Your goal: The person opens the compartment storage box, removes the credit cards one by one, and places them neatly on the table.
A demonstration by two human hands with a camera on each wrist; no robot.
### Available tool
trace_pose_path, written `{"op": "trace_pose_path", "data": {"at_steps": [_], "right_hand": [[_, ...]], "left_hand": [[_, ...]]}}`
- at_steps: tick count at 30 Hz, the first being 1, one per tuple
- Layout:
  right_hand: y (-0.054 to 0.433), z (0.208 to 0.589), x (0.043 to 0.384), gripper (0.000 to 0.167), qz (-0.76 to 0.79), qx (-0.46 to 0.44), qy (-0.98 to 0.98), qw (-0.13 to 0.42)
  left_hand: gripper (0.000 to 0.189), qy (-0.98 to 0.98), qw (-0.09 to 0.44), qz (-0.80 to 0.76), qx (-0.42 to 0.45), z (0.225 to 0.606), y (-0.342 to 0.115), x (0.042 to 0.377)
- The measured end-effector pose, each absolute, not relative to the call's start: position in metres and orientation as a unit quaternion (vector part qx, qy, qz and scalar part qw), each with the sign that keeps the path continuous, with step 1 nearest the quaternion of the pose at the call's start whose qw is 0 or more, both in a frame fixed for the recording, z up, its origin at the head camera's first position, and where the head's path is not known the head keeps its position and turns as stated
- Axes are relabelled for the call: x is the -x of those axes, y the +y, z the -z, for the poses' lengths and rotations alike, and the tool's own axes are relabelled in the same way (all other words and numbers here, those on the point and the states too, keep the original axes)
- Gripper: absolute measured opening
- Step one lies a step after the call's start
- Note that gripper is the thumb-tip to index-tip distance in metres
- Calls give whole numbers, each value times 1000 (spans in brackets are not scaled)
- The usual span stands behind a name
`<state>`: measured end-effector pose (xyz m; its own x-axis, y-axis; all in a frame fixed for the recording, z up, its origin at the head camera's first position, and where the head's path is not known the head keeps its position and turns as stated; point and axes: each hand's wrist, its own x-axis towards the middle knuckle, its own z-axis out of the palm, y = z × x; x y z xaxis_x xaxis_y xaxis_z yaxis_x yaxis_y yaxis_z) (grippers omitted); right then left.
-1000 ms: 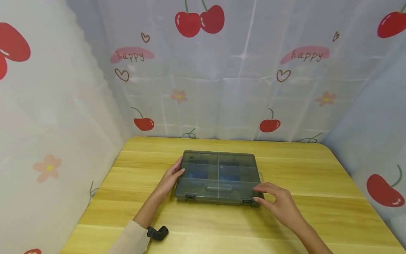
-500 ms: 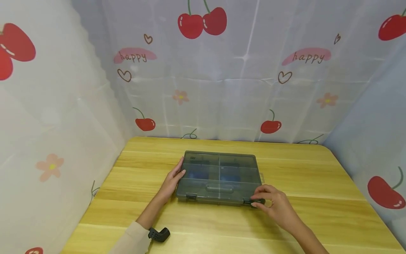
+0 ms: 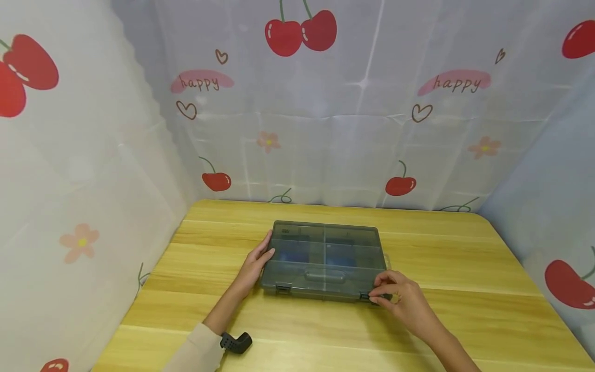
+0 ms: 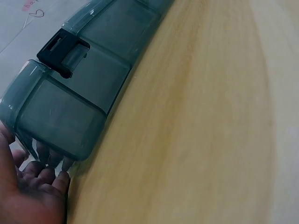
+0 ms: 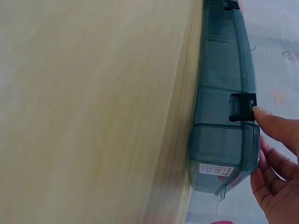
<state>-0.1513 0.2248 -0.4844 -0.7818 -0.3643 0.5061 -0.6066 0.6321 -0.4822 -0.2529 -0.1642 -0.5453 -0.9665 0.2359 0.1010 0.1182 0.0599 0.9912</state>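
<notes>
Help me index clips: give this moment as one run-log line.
left hand: holds left side of box; right hand: touches right latch; lid: closed; table: under box; blue contents: indistinct

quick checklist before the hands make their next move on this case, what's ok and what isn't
1. Translucent grey-green plastic case flat on the pale wood-grain table: ok.
2. Smoky see-through lid down: ok, no gap shows along the front.
3. Left hand touching the case's left end: ok.
4. Right hand at the black plastic right latch: ok, its thumb is against it.
5. A hand on the black plastic left latch: not ok, neither hand touches it.
6. Contents identified: cannot tell, only blurred blue shapes show through.
</notes>
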Motion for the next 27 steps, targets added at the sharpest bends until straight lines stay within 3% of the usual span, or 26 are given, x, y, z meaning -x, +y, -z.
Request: {"op": "trace_pose_path", "data": {"at_steps": [12, 27], "right_hand": [[225, 489, 152, 33, -348, -275, -879, 173], [221, 480, 149, 30, -236, -311, -908, 153]], "left_hand": [[62, 739, 35, -659, -136, 548, -166, 254], [63, 734, 31, -665, -136, 548, -166, 254]]}}
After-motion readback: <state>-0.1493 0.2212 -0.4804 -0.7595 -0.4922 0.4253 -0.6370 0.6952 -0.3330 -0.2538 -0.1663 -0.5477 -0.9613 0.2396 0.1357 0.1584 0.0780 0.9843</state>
